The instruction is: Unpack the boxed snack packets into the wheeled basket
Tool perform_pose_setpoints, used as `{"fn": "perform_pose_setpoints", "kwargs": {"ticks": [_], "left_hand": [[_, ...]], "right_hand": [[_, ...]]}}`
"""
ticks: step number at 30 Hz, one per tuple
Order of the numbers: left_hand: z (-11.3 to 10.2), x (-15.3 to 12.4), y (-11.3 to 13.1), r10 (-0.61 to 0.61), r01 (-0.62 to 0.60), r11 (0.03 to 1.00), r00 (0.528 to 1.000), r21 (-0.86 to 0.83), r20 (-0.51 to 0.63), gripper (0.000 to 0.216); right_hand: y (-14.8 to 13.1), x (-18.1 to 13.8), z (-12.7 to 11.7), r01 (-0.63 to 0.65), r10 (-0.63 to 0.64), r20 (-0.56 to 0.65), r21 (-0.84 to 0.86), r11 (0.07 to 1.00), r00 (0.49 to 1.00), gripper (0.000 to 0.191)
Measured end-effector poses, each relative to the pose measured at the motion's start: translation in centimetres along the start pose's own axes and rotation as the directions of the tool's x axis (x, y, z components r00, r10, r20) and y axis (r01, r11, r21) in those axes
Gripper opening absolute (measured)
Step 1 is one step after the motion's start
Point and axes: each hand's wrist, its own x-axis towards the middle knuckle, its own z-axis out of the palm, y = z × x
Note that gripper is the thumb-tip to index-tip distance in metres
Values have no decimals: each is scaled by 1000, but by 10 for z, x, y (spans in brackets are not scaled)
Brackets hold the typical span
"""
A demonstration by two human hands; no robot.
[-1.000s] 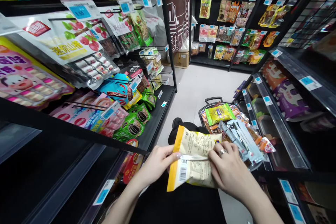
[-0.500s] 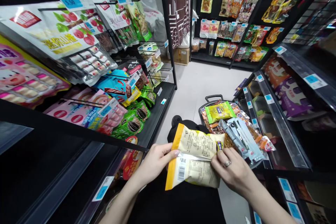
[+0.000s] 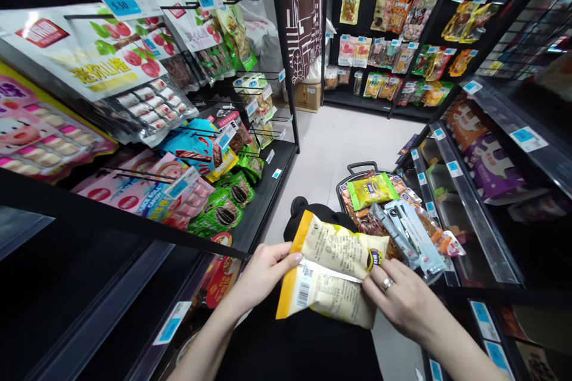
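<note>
A yellow and cream snack packet [image 3: 333,268] lies back side up in front of me, with a barcode near its lower left. My left hand [image 3: 261,274] grips its left edge, thumb on top. Closed on the packet's right edge is my right hand [image 3: 402,297], which wears a ring. Just beyond the packet stands a black shopping basket [image 3: 363,168] heaped with several snack packets, a green and yellow one [image 3: 370,189] on top. My black-clad legs show under the packet.
Black shelving on the left holds hanging snack bags [image 3: 203,196] with blue price tags. More shelves [image 3: 473,190] run along the right. A narrow pale floor aisle [image 3: 344,137] leads to a far wall of hanging packets and a cardboard box [image 3: 308,95].
The packet has tilted slightly, its left end lower and its right end nearer the basket. My right hand has slid down to the packet's right edge.
</note>
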Motion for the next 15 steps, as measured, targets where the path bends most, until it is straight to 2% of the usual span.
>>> {"fn": "perform_pose_setpoints", "kwargs": {"ticks": [3,6,9,12,15], "left_hand": [[0,-1,-2,-6,7,999,1000,-34,16,41],[-2,-1,-3,21,-21,1000,1000,-19,-1,42],[-4,-1,-4,35,-35,999,999,-5,-9,42],[-7,-1,-5,24,-23,1000,1000,-20,19,41],[-9,-4,-5,5,-4,999,999,-33,41,41]], "right_hand": [[-1,2,6,3,-4,-102,-18,1000,995,31],[6,1,10,-53,66,-101,122,991,993,29],[17,-1,6,-96,96,15,285,954,995,24],[22,-3,-4,-183,101,210,418,890,972,15],[18,0,-12,-196,86,284,384,902,955,16]]}}
